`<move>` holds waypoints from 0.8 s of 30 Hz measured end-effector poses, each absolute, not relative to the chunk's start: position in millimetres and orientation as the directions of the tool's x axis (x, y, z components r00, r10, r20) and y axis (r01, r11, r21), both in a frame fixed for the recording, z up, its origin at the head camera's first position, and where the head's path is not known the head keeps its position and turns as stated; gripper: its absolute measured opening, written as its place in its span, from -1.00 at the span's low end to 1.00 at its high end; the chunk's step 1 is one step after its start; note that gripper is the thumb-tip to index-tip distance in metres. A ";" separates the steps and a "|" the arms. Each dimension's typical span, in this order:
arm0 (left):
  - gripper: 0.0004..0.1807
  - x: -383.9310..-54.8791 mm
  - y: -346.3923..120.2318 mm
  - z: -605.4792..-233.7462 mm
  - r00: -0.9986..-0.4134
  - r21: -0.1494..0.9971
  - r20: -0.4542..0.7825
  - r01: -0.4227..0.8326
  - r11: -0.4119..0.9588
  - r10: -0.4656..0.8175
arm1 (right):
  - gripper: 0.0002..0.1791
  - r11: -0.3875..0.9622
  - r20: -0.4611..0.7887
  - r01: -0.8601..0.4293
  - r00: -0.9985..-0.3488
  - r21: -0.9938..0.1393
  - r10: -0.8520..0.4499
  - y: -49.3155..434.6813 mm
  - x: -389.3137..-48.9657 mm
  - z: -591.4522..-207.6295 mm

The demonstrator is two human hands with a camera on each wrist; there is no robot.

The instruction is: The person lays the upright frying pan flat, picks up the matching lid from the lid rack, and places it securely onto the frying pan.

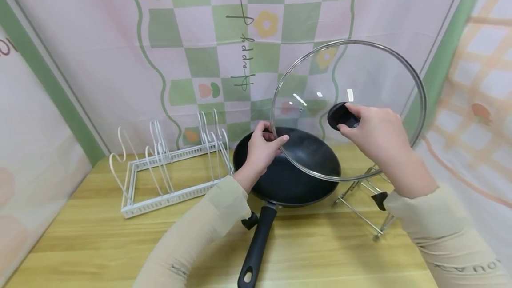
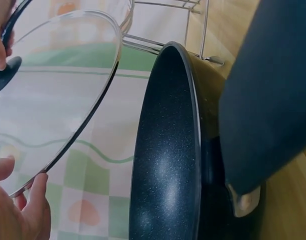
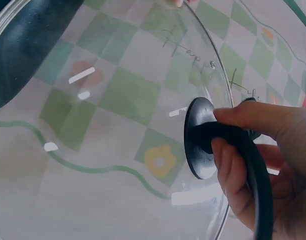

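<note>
My right hand [image 1: 378, 137] grips the black handle [image 3: 200, 145] of a large glass lid [image 1: 384, 83], thumb on one side and fingers on the other. The lid is tilted up nearly on edge, its metal rim overlapping the far right part of the frying pan in the head view. On the lid's left side my left hand [image 1: 262, 150] holds the rim, with the thumb on the near face and fingers behind. Below sits a black frying pan [image 1: 276, 181] on the wooden table, its long handle [image 1: 258, 248] pointing toward me.
Left of the pan stands a white rack [image 1: 172, 200] with upright wire loops. A silver wire stand [image 1: 362, 214] is at the right, partly hidden by the lid and right forearm. Behind the table [image 1: 100, 243] hangs a patterned cloth [image 1: 192, 61].
</note>
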State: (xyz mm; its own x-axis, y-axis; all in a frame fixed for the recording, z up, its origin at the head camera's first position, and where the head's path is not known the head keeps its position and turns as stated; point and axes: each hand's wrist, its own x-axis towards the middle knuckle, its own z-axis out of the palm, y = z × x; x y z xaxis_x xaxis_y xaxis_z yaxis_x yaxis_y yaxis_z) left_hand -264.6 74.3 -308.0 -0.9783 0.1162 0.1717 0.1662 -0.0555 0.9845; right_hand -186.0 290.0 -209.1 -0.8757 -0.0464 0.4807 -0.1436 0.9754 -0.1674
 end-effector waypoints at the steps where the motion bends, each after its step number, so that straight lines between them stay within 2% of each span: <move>1: -0.65 -264.6 73.6 -309.0 -0.978 0.985 0.171 0.166 -0.055 0.119 | -0.47 0.977 0.486 -0.142 -0.873 -0.157 -0.049 289.0 -186.2 -210.6; 6: -0.66 -263.7 68.5 -316.6 -0.980 0.989 0.145 0.139 -0.057 0.135 | -0.46 0.982 0.498 -0.144 -0.865 -0.125 -0.063 284.2 -187.6 -220.4; 19: -0.65 -262.6 54.9 -313.7 -0.985 0.988 0.144 0.138 -0.065 0.098 | -0.48 0.965 0.543 -0.206 -0.835 -0.159 -0.088 273.6 -195.9 -225.0; 24: -0.65 -263.6 52.1 -313.3 -0.985 0.988 0.147 0.142 -0.061 0.094 | -0.47 0.959 0.527 -0.213 -0.845 -0.186 -0.086 270.3 -197.5 -223.9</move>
